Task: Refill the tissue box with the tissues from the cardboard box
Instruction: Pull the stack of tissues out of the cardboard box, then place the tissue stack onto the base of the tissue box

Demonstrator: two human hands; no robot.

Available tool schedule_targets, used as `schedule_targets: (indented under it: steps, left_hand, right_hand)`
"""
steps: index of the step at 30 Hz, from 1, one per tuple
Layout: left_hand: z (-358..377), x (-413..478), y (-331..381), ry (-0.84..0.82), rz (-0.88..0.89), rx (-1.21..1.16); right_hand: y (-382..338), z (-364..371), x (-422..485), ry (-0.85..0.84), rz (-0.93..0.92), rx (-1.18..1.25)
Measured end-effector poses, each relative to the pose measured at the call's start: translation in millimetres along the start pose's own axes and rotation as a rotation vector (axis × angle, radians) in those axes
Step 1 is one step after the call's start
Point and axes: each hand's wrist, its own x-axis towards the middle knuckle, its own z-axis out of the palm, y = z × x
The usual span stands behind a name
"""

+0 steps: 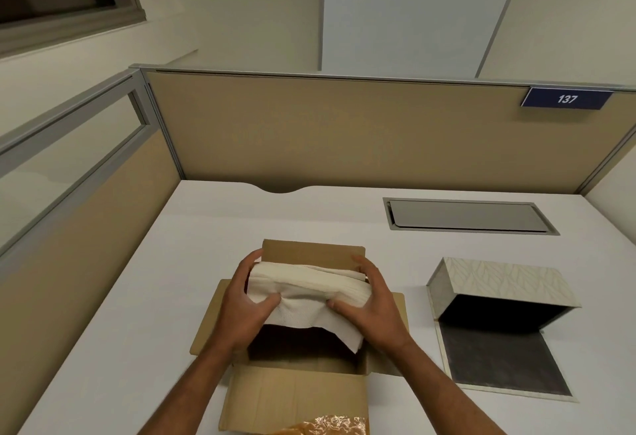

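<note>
A stack of white tissues is held above the open cardboard box in the middle of the desk. My left hand grips the stack's left end and my right hand grips its right end, thumbs on the front. The bottom sheet hangs loose over the box's dark inside. To the right lies the tissue box, pale with a leaf pattern, tipped on its side, its dark inside facing me and its bottom flap laid flat on the desk.
The white desk is closed in by tan partition walls at the back and left. A grey cable hatch is set into the desk behind the tissue box. A crinkled amber wrapper lies on the cardboard box's near flap.
</note>
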Motion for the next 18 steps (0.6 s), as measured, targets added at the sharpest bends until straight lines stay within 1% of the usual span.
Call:
schedule_targets:
  steps: [5,9,11,15,18]
  left_hand:
    - [-3.0,4.0,21.4,0.055,-0.034,-0.176]
    - [-1.8,4.9,40.1,0.069,-0.09,-0.249]
    - [0.6,4.3,50.6,0.056,-0.147,-0.288]
    - [12.3,-2.9,76.4,-0.022,-0.262,-0.373]
    - [31.9,-16.2,96.3,-0.037,-0.343,-0.412]
  right_hand:
    - [-18.6,-11.7,4.0,0.014,0.072,0.108]
    - [-37.2,-30.1,5.3,-0.015,0.129,0.189]
    - [-45.9,-43.3,4.5,-0.027,0.177,0.207]
    - [-62.3,-78.7,-1.0,-0.054,0.298,0.208]
    - [-70.5,-114.4,-13.1,-0.088,0.369,0.262]
